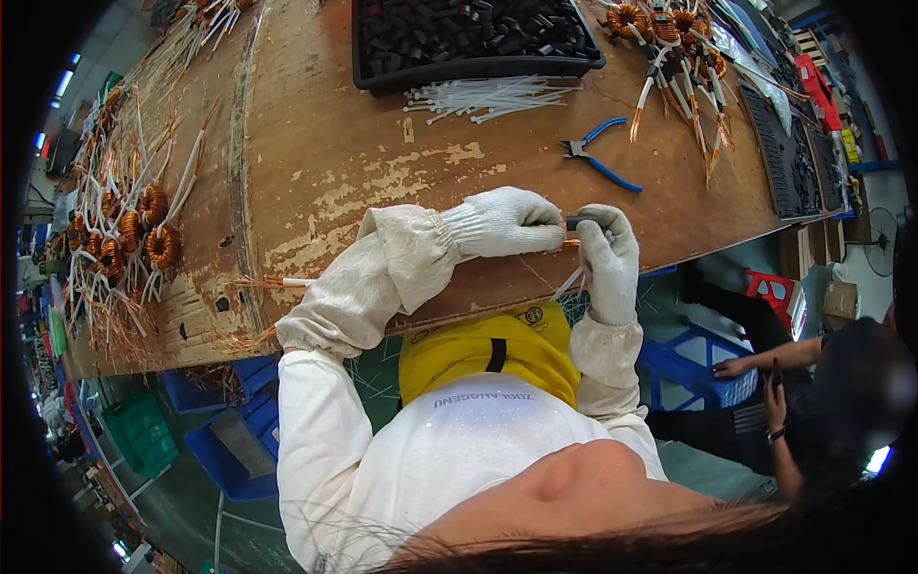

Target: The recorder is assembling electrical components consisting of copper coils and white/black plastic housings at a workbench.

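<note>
My gloved left hand (512,222) is closed in a pinch at the table's front edge. Its fingertips meet a short bit of copper wire (571,243). Just right of it, my gloved right hand (610,258) pinches a small black sleeve (579,222) between thumb and fingers. The two hands almost touch, and the gloves hide most of the wire. A white-sheathed lead (298,282) with frayed copper strands sticks out from under my left forearm. A thin white strand (569,284) hangs by my right hand.
Blue-handled cutters (604,153) lie beyond my right hand. White cable ties (483,98) lie before a black tray (478,69) of black sleeves. Copper coils (124,230) pile up left, more coils (669,38) far right. A person (765,383) sits right, beside a blue stool (693,368).
</note>
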The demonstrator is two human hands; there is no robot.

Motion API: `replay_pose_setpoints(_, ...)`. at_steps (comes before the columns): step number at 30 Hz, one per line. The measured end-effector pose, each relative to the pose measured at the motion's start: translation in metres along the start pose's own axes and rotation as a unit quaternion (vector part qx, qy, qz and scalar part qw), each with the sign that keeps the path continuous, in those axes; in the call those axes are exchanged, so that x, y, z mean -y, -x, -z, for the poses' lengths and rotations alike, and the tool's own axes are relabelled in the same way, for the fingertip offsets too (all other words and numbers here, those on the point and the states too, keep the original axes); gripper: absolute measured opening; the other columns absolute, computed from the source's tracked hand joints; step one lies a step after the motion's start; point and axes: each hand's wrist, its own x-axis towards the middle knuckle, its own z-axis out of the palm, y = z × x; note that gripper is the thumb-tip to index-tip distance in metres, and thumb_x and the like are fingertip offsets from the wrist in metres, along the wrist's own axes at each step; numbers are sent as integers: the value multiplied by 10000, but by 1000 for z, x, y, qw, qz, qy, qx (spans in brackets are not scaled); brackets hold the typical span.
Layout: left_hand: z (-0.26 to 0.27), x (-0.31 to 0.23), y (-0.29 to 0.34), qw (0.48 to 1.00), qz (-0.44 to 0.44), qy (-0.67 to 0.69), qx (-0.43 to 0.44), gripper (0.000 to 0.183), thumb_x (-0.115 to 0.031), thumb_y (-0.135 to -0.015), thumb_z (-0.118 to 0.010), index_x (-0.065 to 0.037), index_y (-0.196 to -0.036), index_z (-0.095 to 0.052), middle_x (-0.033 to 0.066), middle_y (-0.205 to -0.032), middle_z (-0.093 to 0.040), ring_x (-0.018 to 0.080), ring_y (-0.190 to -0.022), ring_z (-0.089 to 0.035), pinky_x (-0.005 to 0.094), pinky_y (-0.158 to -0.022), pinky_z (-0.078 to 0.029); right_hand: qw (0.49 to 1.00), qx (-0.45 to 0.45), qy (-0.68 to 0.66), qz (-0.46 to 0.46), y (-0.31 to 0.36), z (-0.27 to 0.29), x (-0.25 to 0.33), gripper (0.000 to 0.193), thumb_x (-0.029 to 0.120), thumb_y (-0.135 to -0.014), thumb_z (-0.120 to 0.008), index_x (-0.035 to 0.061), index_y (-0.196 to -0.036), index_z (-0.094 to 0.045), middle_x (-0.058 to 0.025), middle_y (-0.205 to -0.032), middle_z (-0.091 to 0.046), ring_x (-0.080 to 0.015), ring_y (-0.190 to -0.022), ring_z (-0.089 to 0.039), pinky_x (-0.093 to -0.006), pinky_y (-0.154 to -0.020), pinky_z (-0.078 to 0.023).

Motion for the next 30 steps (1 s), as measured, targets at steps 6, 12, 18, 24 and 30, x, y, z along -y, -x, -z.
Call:
replay_pose_setpoints(6,-2,6,1,974,35,218,41,343,-385,-1011,-604,-74,-1108,-711,-12,-910,-659,66,-797,-548,240,-717,-452,998,28,-42,-25,1,-1,13,203,115,-971,-656,35,-1157,-651,10,-965,-694,15,-636,-431,-154,-537,-335)
replay_pose_setpoints(12,-2,4,1,986,12,165,13,320,-355,-1015,-608,-66,-1111,-707,-11,-921,-669,63,-828,-559,234,-748,-460,998,11,51,-17,1,3,12,186,104,-967,-658,27,-1137,-665,16,-954,-680,2,-717,-480,-158,-618,-376)
replay_pose_setpoints(18,1,0,2,991,37,126,18,337,-362,-1005,-611,-65,-1138,-702,19,-1006,-701,97,-910,-604,252,-824,-481,999,11,47,-18,3,-4,20,168,99,-959,-663,22,-1109,-673,7,-944,-666,-28,-821,-527,-175,-698,-401)
replay_pose_setpoints(24,9,-4,3,995,78,54,-29,414,-418,-966,-592,-106,-1217,-694,75,-1097,-705,172,-1017,-631,308,-915,-475,997,33,38,-56,-1,5,12,192,115,-959,-663,33,-1133,-661,19,-930,-663,-6,-682,-490,-167,-590,-372)
replay_pose_setpoints(30,15,-8,1,994,99,-21,43,529,-534,-858,-616,-139,-1199,-708,80,-1090,-719,215,-1014,-660,334,-910,-489,998,7,-23,-59,-1,-4,0,205,117,-966,-653,41,-1156,-651,38,-895,-653,6,-568,-422,-167,-486,-312)
